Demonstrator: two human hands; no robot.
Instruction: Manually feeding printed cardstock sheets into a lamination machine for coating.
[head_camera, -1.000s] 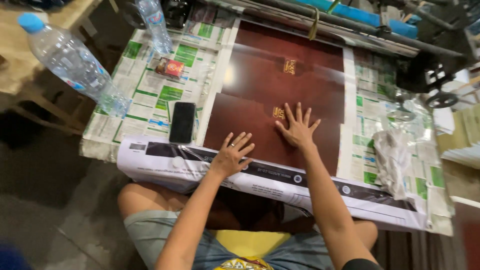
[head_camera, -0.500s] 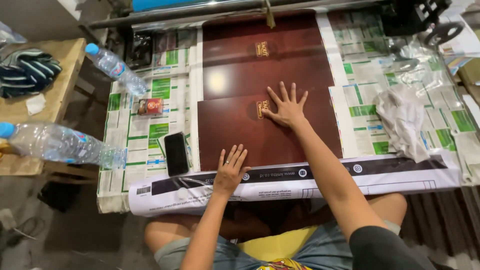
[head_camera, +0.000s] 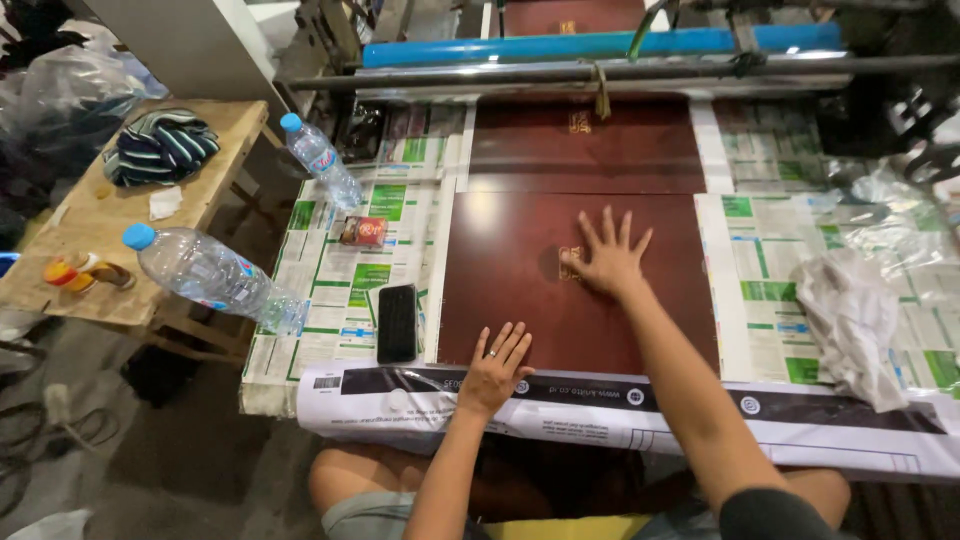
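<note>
On the bench (head_camera: 760, 330), papered with newsprint: dark red sheet (head_camera: 570, 290), its near edge meeting a white printed strip (head_camera: 620, 415). Black phone (head_camera: 397, 322) just beside its left edge; crumpled plastic (head_camera: 850, 320) well apart, right. Right hand (head_camera: 606, 262) flat, fingers spread, on the sheet's gold mark. Left hand (head_camera: 497, 368) flat on the near edge, grasping nothing.

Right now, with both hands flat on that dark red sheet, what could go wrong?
The left hand rests at the near edge of the dark red sheet, right beside the black phone; a sideways slide might knock it. The right hand covers the gold emblem and could smudge it. The water bottle lying nearby might roll or leak.
</note>
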